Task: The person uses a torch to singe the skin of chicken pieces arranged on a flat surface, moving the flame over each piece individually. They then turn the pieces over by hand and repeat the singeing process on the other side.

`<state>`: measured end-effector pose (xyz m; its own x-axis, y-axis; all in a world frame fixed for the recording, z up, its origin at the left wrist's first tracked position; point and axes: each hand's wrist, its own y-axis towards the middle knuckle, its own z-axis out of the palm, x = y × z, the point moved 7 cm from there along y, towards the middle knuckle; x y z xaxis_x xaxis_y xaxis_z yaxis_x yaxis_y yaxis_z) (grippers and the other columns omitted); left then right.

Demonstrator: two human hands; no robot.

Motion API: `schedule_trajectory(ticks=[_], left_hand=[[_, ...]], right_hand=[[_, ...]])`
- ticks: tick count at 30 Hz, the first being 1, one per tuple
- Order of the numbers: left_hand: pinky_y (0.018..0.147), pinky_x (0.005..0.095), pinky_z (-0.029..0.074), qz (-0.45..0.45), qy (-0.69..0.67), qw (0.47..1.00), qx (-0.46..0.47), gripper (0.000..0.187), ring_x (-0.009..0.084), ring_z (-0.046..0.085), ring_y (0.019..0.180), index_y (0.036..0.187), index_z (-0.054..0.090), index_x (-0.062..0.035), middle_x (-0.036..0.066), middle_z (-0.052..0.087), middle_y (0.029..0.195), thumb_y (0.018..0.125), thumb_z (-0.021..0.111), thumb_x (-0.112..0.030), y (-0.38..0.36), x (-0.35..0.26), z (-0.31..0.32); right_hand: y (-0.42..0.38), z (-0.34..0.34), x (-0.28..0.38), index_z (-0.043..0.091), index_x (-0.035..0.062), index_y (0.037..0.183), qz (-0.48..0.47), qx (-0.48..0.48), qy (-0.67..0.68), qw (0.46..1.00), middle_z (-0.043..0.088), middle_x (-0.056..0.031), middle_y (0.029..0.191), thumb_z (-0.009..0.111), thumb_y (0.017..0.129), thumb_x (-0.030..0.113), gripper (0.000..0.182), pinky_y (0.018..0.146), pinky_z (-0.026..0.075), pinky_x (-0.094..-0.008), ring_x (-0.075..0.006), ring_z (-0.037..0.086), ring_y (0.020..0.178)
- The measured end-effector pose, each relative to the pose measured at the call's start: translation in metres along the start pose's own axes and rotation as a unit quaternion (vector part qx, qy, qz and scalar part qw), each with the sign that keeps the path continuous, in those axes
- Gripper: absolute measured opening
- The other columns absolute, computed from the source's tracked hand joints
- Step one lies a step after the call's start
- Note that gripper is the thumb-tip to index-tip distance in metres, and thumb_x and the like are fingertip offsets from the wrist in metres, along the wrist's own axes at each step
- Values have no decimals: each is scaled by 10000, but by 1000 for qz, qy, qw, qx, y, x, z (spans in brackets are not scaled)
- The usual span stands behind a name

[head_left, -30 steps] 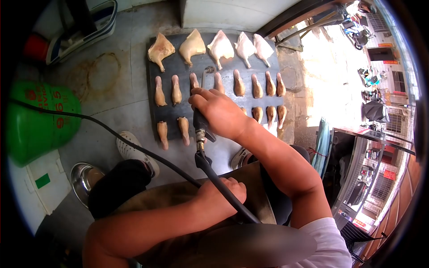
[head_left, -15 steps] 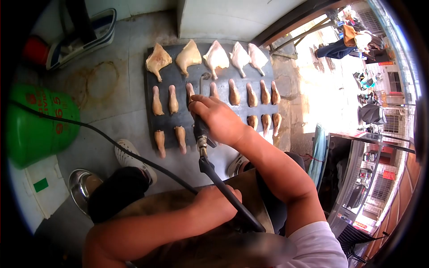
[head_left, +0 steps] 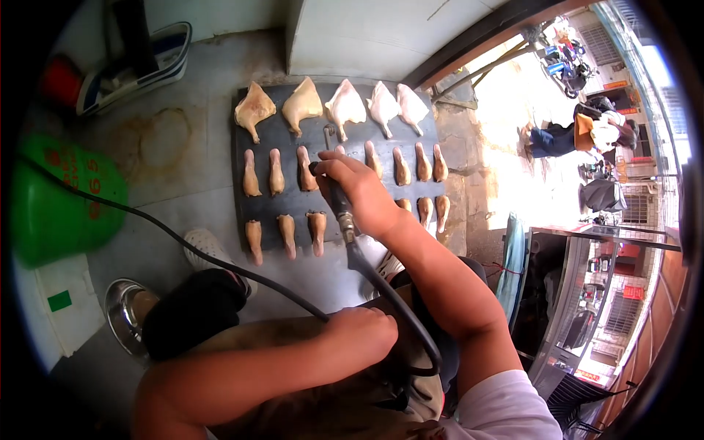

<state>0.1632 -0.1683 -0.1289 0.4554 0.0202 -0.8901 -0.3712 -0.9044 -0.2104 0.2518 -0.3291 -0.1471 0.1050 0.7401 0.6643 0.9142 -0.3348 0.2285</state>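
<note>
My right hand (head_left: 359, 192) is wrapped round the handle of a torch (head_left: 343, 213), whose thin metal tube points up over a dark board (head_left: 293, 139). A black hose runs from its lower end. My left hand (head_left: 359, 334) is closed at my lap, around part of a black hose (head_left: 220, 262); its fingertips are hidden. On the board lie several large leg pieces (head_left: 345, 106) in the top row, and below them two rows of drumsticks (head_left: 276, 171). My right hand hides part of the lower rows.
A green gas cylinder (head_left: 70, 202) stands at the left, with a metal bowl (head_left: 126, 312) below it. A blue and white tub (head_left: 139, 70) is at the upper left. At the right, a person (head_left: 565, 139) is in the bright street beyond a glass-sided cabinet (head_left: 579, 308).
My right hand and the torch have shifted slightly right and tilted, uncovering a drumstick in the lowest row. The hose now bends in a loop. The person in the street has moved lower in view.
</note>
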Motion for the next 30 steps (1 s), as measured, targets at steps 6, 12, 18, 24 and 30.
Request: schedule_trajectory(ticks=[6, 12, 18, 24, 30], left_hand=[[574, 402, 549, 81, 72, 993, -53, 120, 301, 688, 682, 741, 662, -21, 145, 676, 733, 763, 566, -90, 10, -25, -12], [549, 364, 535, 58, 41, 996, -56, 122, 247, 696, 679, 715, 725, -82, 92, 693, 719, 745, 609, -106, 19, -17, -35], [570, 372, 542, 53, 26, 994, -87, 145, 244, 706, 728, 738, 740, -83, 94, 710, 753, 767, 599, -99, 18, -20, -57], [578, 371, 550, 53, 4, 991, -126, 147, 252, 710, 741, 745, 744, -81, 102, 717, 771, 774, 602, -97, 17, -20, -60], [564, 386, 544, 66, 0, 988, -141, 129, 264, 697, 690, 732, 708, -53, 128, 694, 735, 753, 586, -91, 13, -21, -63]], right_hand=[[31, -26, -16, 624, 15, 1074, 233, -102, 57, 965, 689, -154, 1090, 648, 915, 61, 167, 787, 533, -289, -175, 679, 903], [60, -42, -71, 623, -6, 1090, 105, -148, 57, 982, 653, -53, 833, 622, 948, 66, 159, 715, 514, -242, -97, 622, 775], [94, -49, -61, 625, -27, 1048, 137, -77, 135, 978, 654, -76, 819, 627, 924, 60, 152, 683, 496, -243, -117, 618, 747], [106, -42, -46, 619, -40, 1052, 139, -13, 94, 986, 647, -62, 774, 627, 921, 55, 162, 652, 486, -243, -106, 601, 708], [109, -37, -44, 615, -45, 1040, 135, -7, 93, 986, 644, -62, 770, 624, 923, 49, 150, 644, 482, -243, -105, 595, 699]])
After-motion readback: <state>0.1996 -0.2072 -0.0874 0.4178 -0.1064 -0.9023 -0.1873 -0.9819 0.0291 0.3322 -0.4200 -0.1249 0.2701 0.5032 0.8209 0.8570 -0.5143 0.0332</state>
